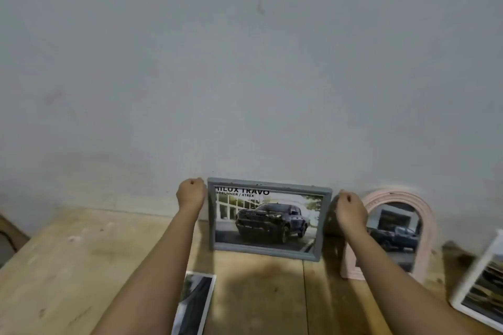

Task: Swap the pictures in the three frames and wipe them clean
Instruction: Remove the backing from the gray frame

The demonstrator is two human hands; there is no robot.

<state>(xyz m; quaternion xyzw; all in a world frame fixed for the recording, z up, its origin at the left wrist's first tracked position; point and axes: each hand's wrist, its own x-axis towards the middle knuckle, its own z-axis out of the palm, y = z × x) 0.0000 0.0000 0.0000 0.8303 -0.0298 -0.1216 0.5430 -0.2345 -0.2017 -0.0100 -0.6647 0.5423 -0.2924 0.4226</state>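
Observation:
A grey rectangular frame (268, 219) with a picture of a dark pickup truck stands upright on the wooden table, leaning against the wall. My left hand (191, 194) grips its left edge near the top, and my right hand (349, 212) grips its right edge. To the right stands a pink arched frame (427, 215) with another truck picture, partly hidden by my right arm. A white frame (487, 283) leans at the far right edge, cut off by the view. A loose photo print (194, 304) lies flat on the table between my arms.
The wooden table (68, 266) stretches to the left, with its left edge falling away near a dark object at the far left. A plain grey wall (245, 62) rises directly behind the frames.

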